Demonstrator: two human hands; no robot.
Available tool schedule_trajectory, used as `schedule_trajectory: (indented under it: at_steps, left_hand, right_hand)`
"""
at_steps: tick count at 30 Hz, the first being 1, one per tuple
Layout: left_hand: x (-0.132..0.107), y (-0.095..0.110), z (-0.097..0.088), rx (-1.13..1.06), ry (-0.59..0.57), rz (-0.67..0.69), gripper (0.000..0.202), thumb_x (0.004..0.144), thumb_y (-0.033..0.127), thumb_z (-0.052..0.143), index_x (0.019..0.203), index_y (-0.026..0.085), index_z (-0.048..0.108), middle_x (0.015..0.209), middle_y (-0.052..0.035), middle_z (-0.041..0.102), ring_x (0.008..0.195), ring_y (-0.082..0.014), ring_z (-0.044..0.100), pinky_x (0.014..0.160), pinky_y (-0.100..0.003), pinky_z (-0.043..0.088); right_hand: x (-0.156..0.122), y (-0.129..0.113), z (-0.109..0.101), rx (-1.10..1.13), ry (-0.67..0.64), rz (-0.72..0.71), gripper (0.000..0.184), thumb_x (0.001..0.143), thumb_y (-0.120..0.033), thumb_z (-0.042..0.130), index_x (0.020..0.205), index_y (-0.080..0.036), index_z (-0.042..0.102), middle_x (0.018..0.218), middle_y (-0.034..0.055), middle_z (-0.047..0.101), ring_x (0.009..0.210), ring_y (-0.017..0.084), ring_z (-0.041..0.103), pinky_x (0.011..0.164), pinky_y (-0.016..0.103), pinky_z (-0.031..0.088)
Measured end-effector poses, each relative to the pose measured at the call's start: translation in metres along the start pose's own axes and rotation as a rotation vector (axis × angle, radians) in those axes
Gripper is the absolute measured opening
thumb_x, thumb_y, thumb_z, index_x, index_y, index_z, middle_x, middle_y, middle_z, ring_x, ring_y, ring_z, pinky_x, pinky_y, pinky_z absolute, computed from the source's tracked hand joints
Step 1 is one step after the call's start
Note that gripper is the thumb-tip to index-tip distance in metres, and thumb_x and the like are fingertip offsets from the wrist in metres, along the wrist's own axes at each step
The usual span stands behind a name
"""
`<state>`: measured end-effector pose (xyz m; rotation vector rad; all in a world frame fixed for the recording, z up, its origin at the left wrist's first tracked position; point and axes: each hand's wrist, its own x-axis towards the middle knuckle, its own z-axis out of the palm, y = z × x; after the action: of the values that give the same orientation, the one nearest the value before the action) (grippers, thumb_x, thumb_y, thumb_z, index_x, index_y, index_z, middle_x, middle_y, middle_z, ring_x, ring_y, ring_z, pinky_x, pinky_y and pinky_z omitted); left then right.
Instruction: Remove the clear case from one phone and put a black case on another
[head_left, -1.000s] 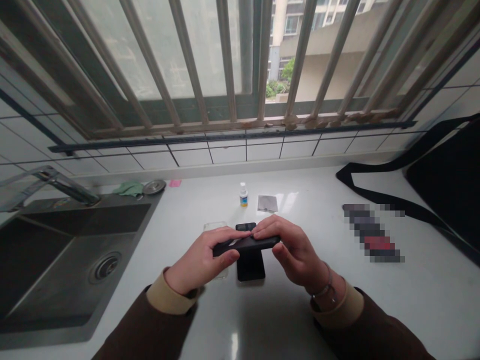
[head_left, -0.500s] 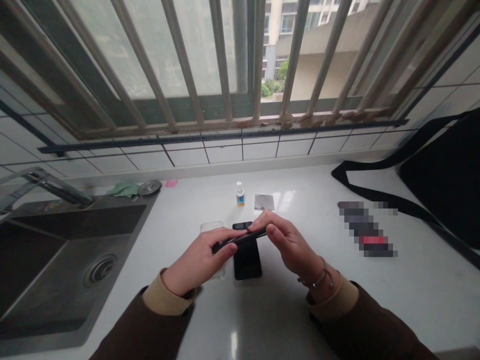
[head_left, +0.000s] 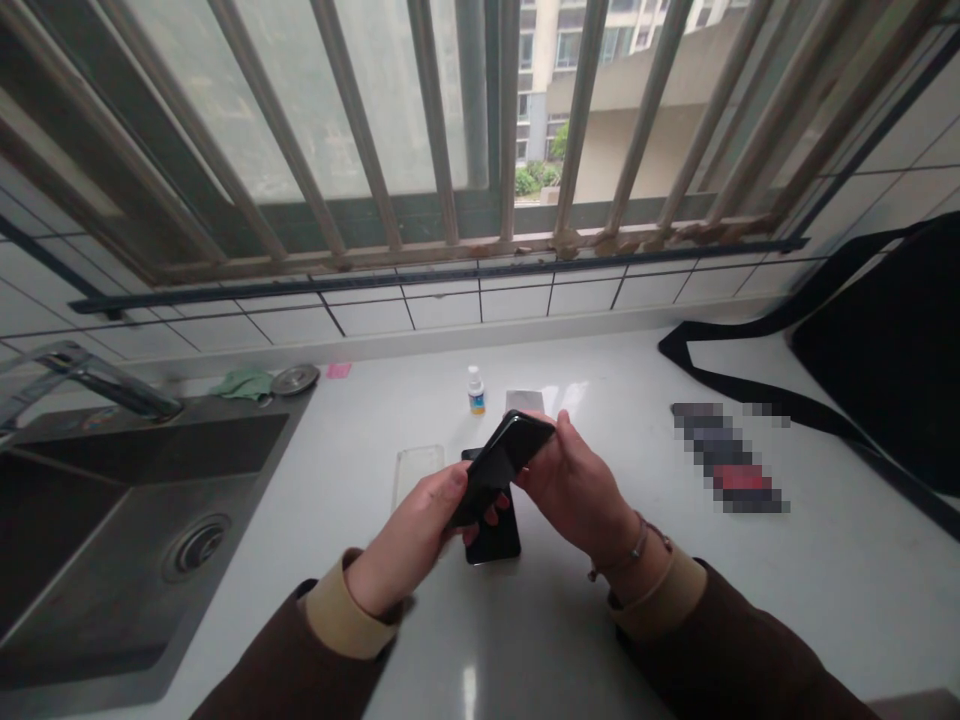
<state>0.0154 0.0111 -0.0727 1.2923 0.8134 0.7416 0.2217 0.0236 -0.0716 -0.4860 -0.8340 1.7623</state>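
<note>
A black smartphone (head_left: 501, 462) is held tilted above the white counter, its dark glossy face turned up toward me. My left hand (head_left: 417, 532) grips its lower left end, thumb on top and fingertips showing underneath. At the upper right end, my right hand (head_left: 581, 490) holds the edge, with some fingers hidden behind the phone. Below lies a second black phone (head_left: 495, 540) flat on the counter, partly covered by the held one. Just left of it rests a clear phone case (head_left: 418, 462), partly behind my left hand. A small grey-white square sheet (head_left: 524, 401) lies beyond the phones.
A small white bottle (head_left: 476, 390) stands behind the phones. To the left are a sink (head_left: 225, 480), a faucet (head_left: 97, 375), a green cloth (head_left: 244, 383) and a metal strainer lid (head_left: 295, 379). A black bag (head_left: 885, 350) with its strap lies right, near a pixelated item (head_left: 727, 457).
The held phone has turned from nearly edge-on to showing its dark face, tilted up to the right. My left thumb now lies on its face, and my right hand has rolled palm-up.
</note>
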Motion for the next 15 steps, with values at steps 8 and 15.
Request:
schedule_trajectory:
  at_steps: [8,15]
  left_hand:
    - [-0.0002,0.0015,0.0031,0.091,-0.017,0.069,0.072,0.103,0.079,0.041,0.116,0.016,0.073,0.097,-0.0108,0.070,0.073,-0.0174,0.058,0.063,-0.030,0.046]
    - [-0.0016,0.0011,0.0015,0.255,0.002,0.108,0.073,0.102,0.081,0.041,0.122,0.018,0.073,0.090,-0.0066,0.067,0.073,-0.0185,0.056,0.066,-0.032,0.045]
  right_hand:
    - [-0.0020,0.0077,0.0027,0.152,-0.045,0.077,0.063,0.099,-0.082,0.051,0.099,-0.023,0.075,0.091,0.0074,0.078,0.074,0.023,0.067,0.070,0.039,0.054]
    - [-0.0038,0.0027,0.0059,0.262,-0.009,0.046,0.045,0.101,-0.068,0.063,0.096,-0.025,0.076,0.092,0.0034,0.079,0.079,0.021,0.070,0.072,0.036,0.055]
